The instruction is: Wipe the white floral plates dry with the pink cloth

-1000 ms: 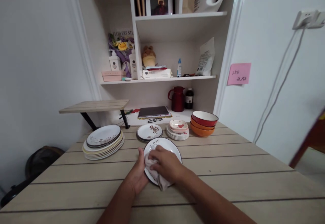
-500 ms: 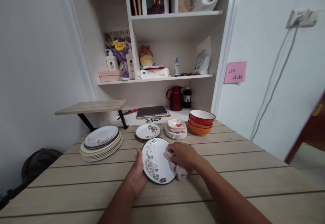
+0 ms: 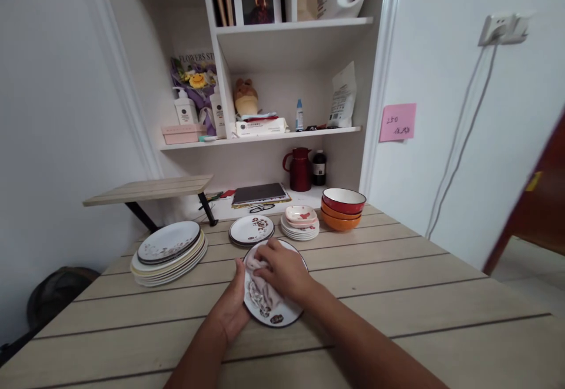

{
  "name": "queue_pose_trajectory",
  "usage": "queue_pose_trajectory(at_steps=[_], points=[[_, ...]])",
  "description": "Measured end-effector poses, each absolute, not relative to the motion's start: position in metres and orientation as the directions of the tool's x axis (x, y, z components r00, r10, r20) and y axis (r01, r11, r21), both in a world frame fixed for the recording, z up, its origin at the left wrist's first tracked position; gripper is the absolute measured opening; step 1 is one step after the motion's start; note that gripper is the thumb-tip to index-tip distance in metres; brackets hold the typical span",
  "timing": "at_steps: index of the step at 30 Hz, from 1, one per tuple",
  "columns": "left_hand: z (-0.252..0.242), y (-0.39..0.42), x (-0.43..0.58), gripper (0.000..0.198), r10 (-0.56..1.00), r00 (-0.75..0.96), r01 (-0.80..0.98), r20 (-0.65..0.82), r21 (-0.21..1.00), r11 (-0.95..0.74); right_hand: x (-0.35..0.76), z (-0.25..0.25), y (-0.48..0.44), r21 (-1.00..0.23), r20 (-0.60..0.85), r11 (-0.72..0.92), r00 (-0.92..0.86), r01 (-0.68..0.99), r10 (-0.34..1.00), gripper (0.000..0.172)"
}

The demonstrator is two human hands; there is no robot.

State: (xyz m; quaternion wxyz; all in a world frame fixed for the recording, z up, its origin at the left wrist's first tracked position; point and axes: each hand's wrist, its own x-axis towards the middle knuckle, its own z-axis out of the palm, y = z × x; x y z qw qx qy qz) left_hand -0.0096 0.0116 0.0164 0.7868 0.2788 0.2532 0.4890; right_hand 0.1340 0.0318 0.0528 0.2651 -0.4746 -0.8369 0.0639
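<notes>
A white plate with a dark rim and brown flower print is tilted toward me just above or on the wooden table. My left hand grips its left edge, thumb up at the rim and the other fingers hidden beneath. On the plate's face, my right hand presses a pale pink cloth with bent fingers, covering much of the flower print. Behind this plate lies a short stack of smaller dark-rimmed plates.
Larger plates are stacked at the left, near a small raised wooden shelf. Small plates and dishes stand at the back, beside stacked red and orange bowls. Farther back are a laptop, glasses and a red jug.
My right hand has slid the cloth from the plate's right edge leftward across its face. The left hand keeps its hold, and the whole view has shifted slightly.
</notes>
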Motion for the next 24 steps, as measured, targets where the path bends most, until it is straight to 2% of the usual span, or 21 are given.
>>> queue_pose_trajectory(at_steps=[3, 7, 12, 17, 20, 24], points=[[0.013, 0.012, -0.009, 0.061, 0.899, 0.427, -0.635, -0.099, 0.674, 0.376, 0.147, 0.056, 0.038, -0.372, 0.408, 0.443, -0.285, 0.816, 0.867, 0.021], [0.008, 0.016, -0.012, 0.066, 0.895, 0.436, -0.639, -0.094, 0.667, 0.382, 0.164, 0.053, 0.042, -0.385, 0.363, 0.337, -0.195, 0.859, 0.911, 0.021], [0.006, 0.019, -0.014, 0.065, 0.893, 0.445, -0.658, -0.070, 0.651, 0.379, 0.165, 0.041, 0.045, -0.413, 0.261, 0.329, -0.235, 0.850, 0.936, 0.025], [0.008, 0.017, -0.012, 0.060, 0.902, 0.426, -0.654, -0.068, 0.665, 0.360, 0.162, 0.035, 0.046, -0.465, 0.245, 0.386, -0.303, 0.797, 0.921, 0.031], [0.010, 0.015, -0.011, 0.058, 0.906, 0.421, -0.651, -0.052, 0.678, 0.342, 0.169, 0.039, 0.045, -0.552, 0.178, 0.449, -0.426, 0.702, 0.887, 0.050], [0.012, 0.014, -0.010, 0.058, 0.901, 0.430, -0.631, -0.051, 0.696, 0.341, 0.180, 0.048, 0.040, -0.641, 0.096, 0.521, -0.614, 0.564, 0.783, 0.095]])
